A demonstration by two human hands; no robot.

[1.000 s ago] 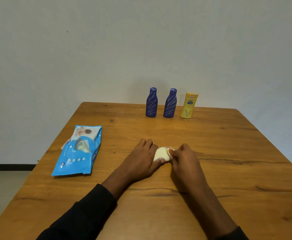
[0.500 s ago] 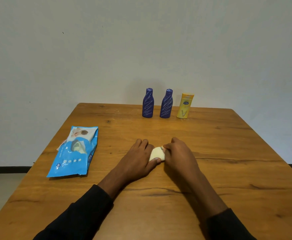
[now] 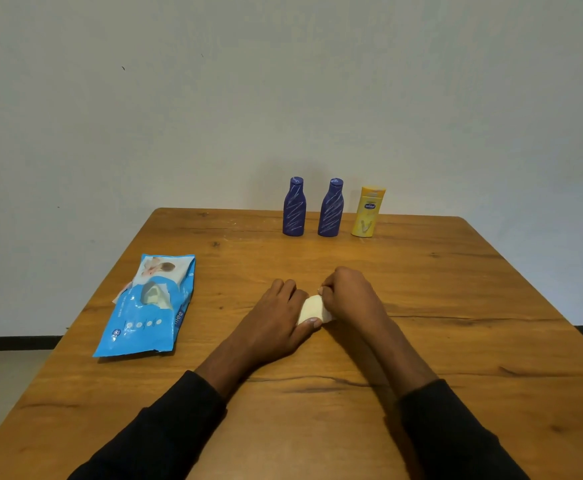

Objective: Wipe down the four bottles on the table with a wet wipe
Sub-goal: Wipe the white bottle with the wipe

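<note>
I see left hand curled over pale cream item, thumb on its near side | right hand pinches its right end | item between my hands, mid-table; bottle or wipe, can't tell

Soft, even light on my feed, faint shadow on the wall behind the bottles, dull sheen on the table, detail slightly soft, edges mildly stretched

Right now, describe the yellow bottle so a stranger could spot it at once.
At the far edge of the wooden table, by the wall, three bottles stand in a row. The yellow bottle is the rightmost, flat-topped beside two dark blue bottles with narrow necks.
</note>
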